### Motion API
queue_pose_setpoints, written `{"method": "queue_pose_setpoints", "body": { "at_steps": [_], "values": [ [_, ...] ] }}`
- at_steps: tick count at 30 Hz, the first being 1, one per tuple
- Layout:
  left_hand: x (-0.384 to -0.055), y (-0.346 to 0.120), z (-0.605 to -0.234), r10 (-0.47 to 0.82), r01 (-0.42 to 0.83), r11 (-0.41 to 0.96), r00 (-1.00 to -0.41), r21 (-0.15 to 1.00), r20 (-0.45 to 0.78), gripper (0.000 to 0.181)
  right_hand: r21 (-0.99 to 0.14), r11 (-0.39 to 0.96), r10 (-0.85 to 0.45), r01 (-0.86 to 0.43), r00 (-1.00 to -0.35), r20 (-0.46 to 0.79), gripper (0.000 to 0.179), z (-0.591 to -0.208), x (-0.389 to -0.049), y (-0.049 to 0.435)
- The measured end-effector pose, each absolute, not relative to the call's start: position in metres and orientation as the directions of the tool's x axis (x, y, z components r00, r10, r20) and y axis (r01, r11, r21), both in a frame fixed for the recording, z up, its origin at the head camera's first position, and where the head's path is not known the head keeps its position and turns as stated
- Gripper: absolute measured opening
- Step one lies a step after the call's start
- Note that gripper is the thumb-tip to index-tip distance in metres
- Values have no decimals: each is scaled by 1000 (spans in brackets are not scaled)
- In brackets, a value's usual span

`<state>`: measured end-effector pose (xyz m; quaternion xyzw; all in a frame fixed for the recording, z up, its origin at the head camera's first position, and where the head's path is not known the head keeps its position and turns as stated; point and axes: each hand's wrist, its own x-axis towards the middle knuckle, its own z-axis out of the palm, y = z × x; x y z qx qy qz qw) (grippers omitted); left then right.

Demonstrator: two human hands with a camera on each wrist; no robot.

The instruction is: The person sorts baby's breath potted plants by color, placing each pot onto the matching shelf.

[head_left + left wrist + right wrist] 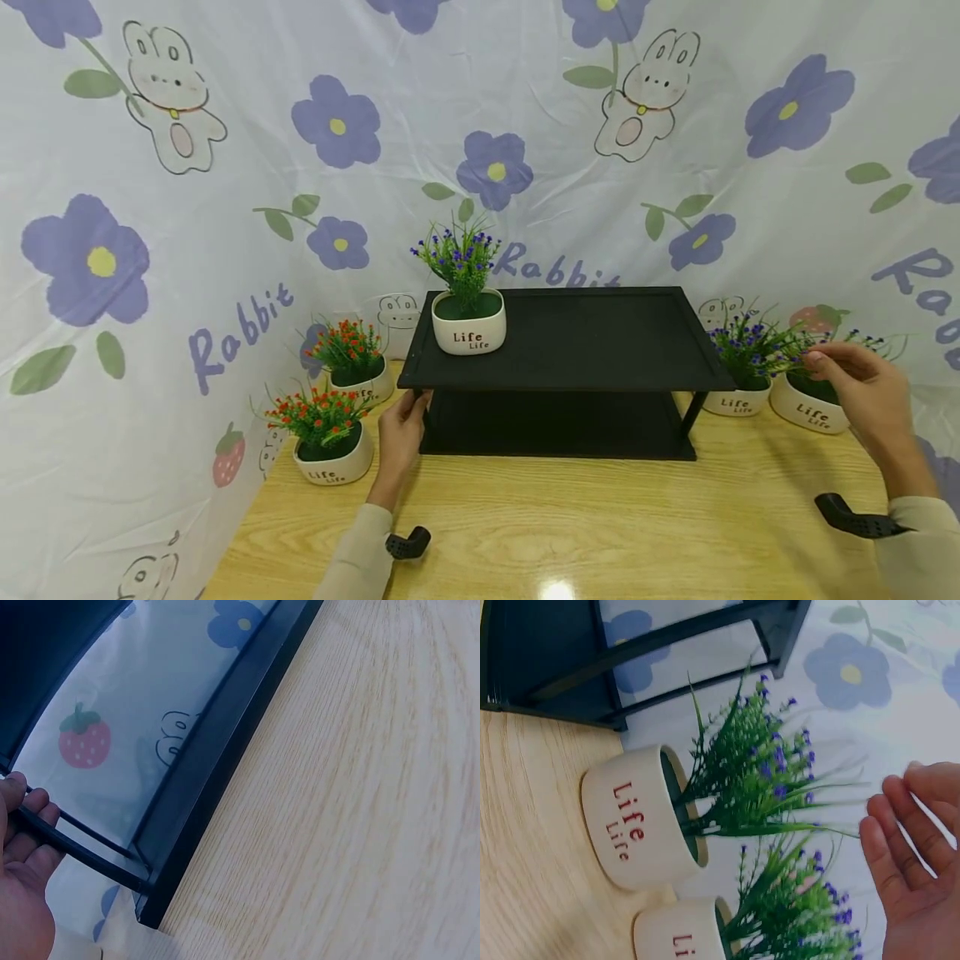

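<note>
Table [525, 521]: under black shelf [600, 333].
Left hand [402, 429]: curled round shelf post [86, 855]; tugging could topple the top pot [470, 333].
Right hand [862, 392]: fingers loosely extended, holding nothing, by purple flowers [753, 346]; brushing might snag them.

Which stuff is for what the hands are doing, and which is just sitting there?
Probably part of the job:
black shelf, gripped by the left hand
purple plant on top
two purple plants near the right hand

Probably just sitting there:
two red plants, not held
rabbit cloth behind
table underneath
</note>
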<state>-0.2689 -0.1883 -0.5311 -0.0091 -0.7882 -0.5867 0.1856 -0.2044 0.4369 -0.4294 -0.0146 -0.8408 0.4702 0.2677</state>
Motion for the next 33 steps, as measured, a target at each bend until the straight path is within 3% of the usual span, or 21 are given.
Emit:
{"method": "queue_pose_setpoints", "body": {
  "at_steps": [5, 11, 15, 18, 21, 26, 33],
  "values": [
    [-268, -189, -531, -207, 234, 306, -930, 923, 304, 15, -823, 530, 382, -204, -809, 446, 18, -436, -202, 443],
    [-268, -187, -531, -205, 247, 286, -928, 926, 311, 15, -897, 435, 550, -79, -766, 334, 29, -445, -204, 445],
    [-268, -187, -531, -204, 254, 283, -927, 925, 316, 15, -927, 365, 609, -85, -731, 307, 26, -451, -209, 447],
    [-268, -187, -531, -205, 255, 280, -926, 925, 317, 15, -922, 371, 575, -110, -752, 322, 20, -459, -213, 450],
    [-268, -187, -531, -203, 257, 279, -926, 925, 318, 15, -912, 391, 485, -124, -814, 319, 18, -469, -215, 454],
    [-270, -186, -530, -200, 256, 289, -926, 923, 320, 15, -878, 475, 370, -65, -890, 266, 19, -485, -219, 454],
    [-272, -186, -530, -200, 246, 310, -927, 918, 316, 15, -814, 580, 299, 25, -936, 184, 53, -494, -228, 440]
  ]
}}
